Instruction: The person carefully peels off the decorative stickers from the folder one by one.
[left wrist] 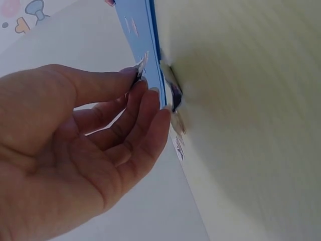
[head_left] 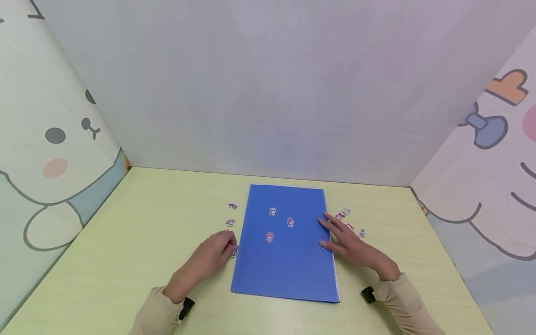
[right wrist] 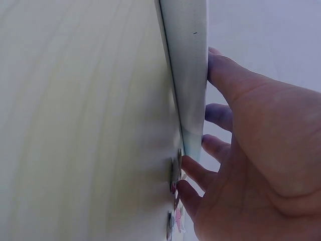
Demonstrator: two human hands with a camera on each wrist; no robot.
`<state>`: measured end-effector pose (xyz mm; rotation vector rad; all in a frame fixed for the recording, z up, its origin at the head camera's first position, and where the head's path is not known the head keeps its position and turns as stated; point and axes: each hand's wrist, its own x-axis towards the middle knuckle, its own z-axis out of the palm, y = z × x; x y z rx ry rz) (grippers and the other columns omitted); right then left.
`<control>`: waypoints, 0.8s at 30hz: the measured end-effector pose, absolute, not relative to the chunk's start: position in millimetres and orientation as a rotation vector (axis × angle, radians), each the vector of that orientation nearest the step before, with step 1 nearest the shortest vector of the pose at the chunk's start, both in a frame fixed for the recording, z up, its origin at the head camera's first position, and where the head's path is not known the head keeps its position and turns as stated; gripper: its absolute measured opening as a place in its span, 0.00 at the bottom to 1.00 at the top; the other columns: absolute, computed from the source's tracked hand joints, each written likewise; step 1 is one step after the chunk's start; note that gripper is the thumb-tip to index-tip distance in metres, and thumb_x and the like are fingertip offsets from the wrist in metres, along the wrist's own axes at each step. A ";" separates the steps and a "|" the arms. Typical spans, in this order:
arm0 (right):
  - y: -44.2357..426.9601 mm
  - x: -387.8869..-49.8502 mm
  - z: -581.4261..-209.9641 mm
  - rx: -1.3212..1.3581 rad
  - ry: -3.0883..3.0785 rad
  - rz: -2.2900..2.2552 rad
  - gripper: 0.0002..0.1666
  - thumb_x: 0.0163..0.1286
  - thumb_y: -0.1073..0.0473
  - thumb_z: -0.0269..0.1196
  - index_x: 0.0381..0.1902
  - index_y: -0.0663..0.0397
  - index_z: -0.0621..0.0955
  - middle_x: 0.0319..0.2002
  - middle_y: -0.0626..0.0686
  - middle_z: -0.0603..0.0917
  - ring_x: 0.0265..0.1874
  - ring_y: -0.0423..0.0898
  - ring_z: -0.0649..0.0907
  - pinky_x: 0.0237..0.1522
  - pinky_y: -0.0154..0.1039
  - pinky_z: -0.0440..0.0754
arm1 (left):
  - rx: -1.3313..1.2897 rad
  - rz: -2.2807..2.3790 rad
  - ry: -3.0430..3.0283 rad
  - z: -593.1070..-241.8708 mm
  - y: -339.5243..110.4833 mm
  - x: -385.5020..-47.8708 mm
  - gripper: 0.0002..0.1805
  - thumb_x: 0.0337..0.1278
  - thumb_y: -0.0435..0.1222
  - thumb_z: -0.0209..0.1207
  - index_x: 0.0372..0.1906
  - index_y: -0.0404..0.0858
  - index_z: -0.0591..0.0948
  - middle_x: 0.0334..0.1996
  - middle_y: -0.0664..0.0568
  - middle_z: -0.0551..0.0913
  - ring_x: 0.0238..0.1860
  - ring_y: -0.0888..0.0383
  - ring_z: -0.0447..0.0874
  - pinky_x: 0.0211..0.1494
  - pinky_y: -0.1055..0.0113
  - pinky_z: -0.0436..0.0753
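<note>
A flat blue book lies on the table, with cartoon stickers on its cover. At its left edge my left hand pinches a small sticker between thumb and index finger, just above the tabletop. Other stickers lie beside that edge, partly hidden by the hand. My right hand rests on the book's right edge, its fingers spread and fairly straight. A tiny bit of a sticker shows by the right thumb. From the right wrist, the book's pale side is visible under the fingers.
More loose stickers lie on the table to the right of the book, next to the right hand. The pale yellow table meets a plain wall panel at the back. Cartoon-printed panels stand at both sides.
</note>
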<state>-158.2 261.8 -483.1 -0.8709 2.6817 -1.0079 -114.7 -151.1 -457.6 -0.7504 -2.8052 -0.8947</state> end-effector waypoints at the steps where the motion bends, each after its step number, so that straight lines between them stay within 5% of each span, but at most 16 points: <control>1: 261.7 -158.2 -483.0 -0.870 2.682 -1.009 0.40 0.79 0.54 0.60 0.79 0.64 0.59 0.80 0.69 0.50 0.77 0.74 0.49 0.69 0.75 0.52 | -0.740 -0.897 -2.810 -457.3 -152.5 -114.8 0.09 0.62 0.24 0.65 0.32 0.38 0.77 0.27 0.58 0.73 0.29 0.63 0.70 0.33 0.69 0.75; 24: 261.6 -157.1 -482.6 -0.872 2.679 -1.016 0.40 0.79 0.55 0.60 0.79 0.65 0.59 0.80 0.69 0.50 0.77 0.74 0.50 0.69 0.75 0.54 | -0.585 -0.888 -2.878 -459.9 -180.4 -120.1 0.08 0.65 0.22 0.60 0.34 0.36 0.79 0.28 0.55 0.76 0.30 0.61 0.71 0.35 0.66 0.77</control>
